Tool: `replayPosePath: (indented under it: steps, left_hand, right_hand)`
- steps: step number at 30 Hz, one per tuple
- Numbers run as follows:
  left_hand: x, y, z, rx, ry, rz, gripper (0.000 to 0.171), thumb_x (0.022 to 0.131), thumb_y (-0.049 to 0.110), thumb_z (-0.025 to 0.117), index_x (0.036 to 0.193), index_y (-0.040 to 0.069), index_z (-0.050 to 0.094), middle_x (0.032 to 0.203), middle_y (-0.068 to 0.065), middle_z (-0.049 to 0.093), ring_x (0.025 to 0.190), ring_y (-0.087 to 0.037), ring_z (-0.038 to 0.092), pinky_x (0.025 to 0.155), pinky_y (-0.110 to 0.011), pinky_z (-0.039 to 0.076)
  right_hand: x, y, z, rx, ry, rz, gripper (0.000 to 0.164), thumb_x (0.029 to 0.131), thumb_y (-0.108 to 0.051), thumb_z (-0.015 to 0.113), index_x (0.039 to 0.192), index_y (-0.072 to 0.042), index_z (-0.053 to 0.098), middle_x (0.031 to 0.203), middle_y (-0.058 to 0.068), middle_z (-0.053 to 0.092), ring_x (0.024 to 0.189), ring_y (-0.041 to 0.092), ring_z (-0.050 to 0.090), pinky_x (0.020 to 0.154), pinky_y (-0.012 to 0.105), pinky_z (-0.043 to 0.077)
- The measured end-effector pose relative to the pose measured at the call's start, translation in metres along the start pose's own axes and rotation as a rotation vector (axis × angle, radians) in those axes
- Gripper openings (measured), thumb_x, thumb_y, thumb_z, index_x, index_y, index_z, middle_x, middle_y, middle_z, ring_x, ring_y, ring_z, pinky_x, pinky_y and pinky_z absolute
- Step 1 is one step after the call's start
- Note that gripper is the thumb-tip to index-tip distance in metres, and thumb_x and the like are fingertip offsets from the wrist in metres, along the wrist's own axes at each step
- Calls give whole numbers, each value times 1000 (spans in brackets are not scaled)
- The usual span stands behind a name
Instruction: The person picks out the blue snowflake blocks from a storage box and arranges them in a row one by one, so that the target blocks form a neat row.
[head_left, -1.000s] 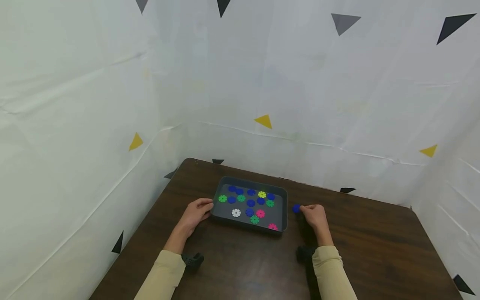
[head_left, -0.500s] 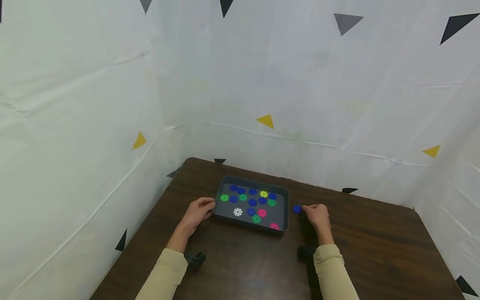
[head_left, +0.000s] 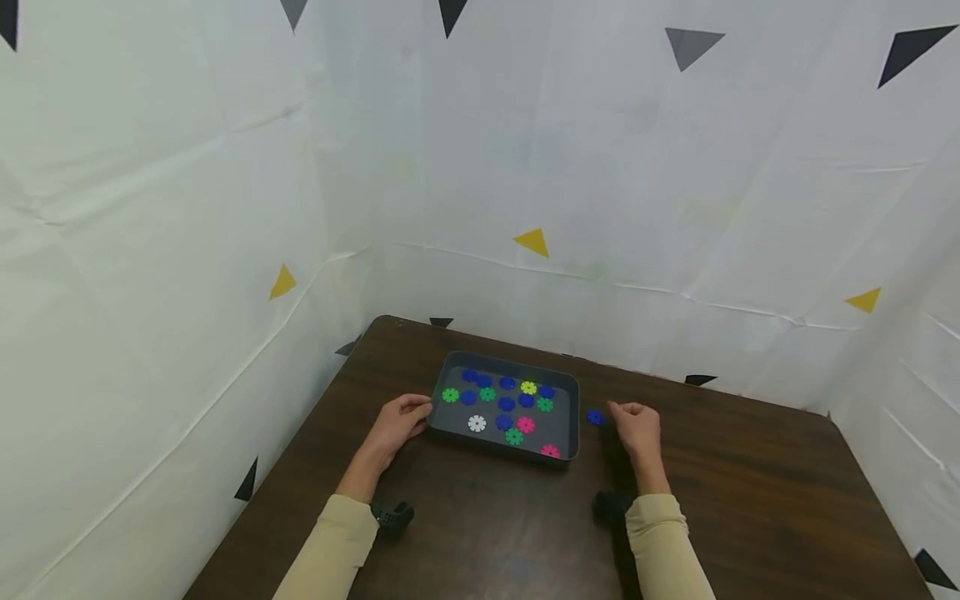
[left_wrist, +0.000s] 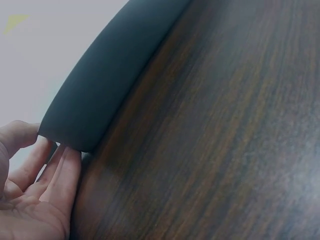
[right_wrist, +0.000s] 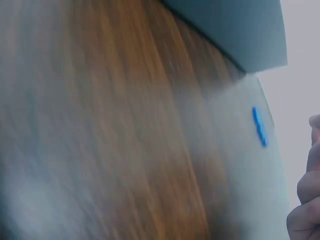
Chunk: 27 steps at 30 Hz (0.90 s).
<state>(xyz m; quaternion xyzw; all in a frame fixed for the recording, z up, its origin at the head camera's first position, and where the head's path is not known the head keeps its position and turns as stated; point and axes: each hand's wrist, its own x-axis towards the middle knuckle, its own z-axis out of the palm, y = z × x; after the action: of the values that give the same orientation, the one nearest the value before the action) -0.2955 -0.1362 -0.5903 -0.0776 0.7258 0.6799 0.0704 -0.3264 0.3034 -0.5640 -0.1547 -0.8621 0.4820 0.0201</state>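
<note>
A dark grey rectangular tray (head_left: 450, 417) lies on the table with several flower-shaped plastic discs in it. My left hand (head_left: 393, 427) holds the tray's near left corner; in the left wrist view the thumb is at the rim and the fingers (left_wrist: 65, 175) are against the wall below. A blue notched disc (head_left: 596, 417) rests flat on the table, just right of the tray. My right hand (head_left: 637, 429) is right beside that disc, apart from it, fingers loosely curled with nothing seen in them. The right wrist view shows the blue disc (right_wrist: 259, 127) edge-on.
In the tray lie blue discs, green ones, a white disc (head_left: 477, 423), a yellow disc (head_left: 528, 387) and pink ones. The brown wooden table (head_left: 750, 492) extends to the right and front. White sheeting (head_left: 600, 167) with triangles stands behind and at the sides.
My right hand has let go of the blue disc and drawn slightly to the right, leaving it on the table. The left hand stays at the tray corner.
</note>
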Motion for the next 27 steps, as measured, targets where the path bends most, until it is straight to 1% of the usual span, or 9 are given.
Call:
replayPosePath:
  steps: [2,4,8,12,15,19,22,24,27]
  left_hand:
    - [0,0,0,-5,0,1,40,109,27,67,140,3,65,140,-20,67,130,-31,67,117,-51,53]
    - [-1,1,0,-11,-2,4,40,109,26,67,141,3,64,141,-20,67,131,-32,66,118,-52,52]
    - [-2,2,1,-8,1,3,39,109,24,67,141,3,64,142,-20,66,133,-33,65,118,-53,52]
    - [-3,3,2,-5,0,1,38,109,24,66,141,3,64,143,-20,65,134,-33,64,118,-53,51]
    - [-2,3,0,-14,-3,-2,39,109,24,66,141,2,63,143,-20,65,135,-33,64,118,-52,52]
    - [-1,1,0,-21,-12,1,39,109,24,66,141,2,63,143,-20,64,135,-33,64,118,-52,52]
    - [-1,-1,0,-19,-11,7,37,109,24,66,139,2,65,142,-20,65,134,-34,64,117,-52,53]
    - [-1,-1,0,-20,-8,17,36,109,24,66,138,1,65,141,-21,65,134,-34,65,117,-52,53]
    - [-2,0,1,-27,-2,27,36,109,23,66,137,0,65,140,-22,66,133,-34,65,117,-52,53]
  right_hand:
    - [-4,-7,3,-4,28,-37,45,106,-40,64,110,4,73,106,13,66,92,24,56,73,32,47]
    - [-7,-16,6,-9,42,-80,44,107,-42,63,110,1,72,101,9,63,89,23,54,71,31,46]
    - [-12,-35,12,16,63,-167,40,108,-40,63,112,-1,71,102,10,65,89,22,56,72,30,47]
    - [-17,-49,20,45,43,-276,32,108,-32,65,115,-2,73,101,12,68,89,21,59,74,29,50]
    - [-22,-58,31,22,-36,-384,25,108,-26,67,115,-3,74,105,14,71,94,22,62,81,31,53]
    - [-31,-62,47,-60,-181,-497,20,106,-23,70,116,-6,76,114,14,74,104,28,66,91,38,58]
    - [-35,-63,59,-83,-259,-527,23,105,-22,72,119,-4,76,117,15,75,107,34,69,90,44,62]
    - [-38,-64,67,-81,-287,-519,25,104,-21,73,120,-2,75,118,16,75,107,35,70,90,46,63]
    - [-40,-65,79,-75,-311,-491,26,103,-17,74,121,1,74,116,15,75,103,32,70,88,44,63]
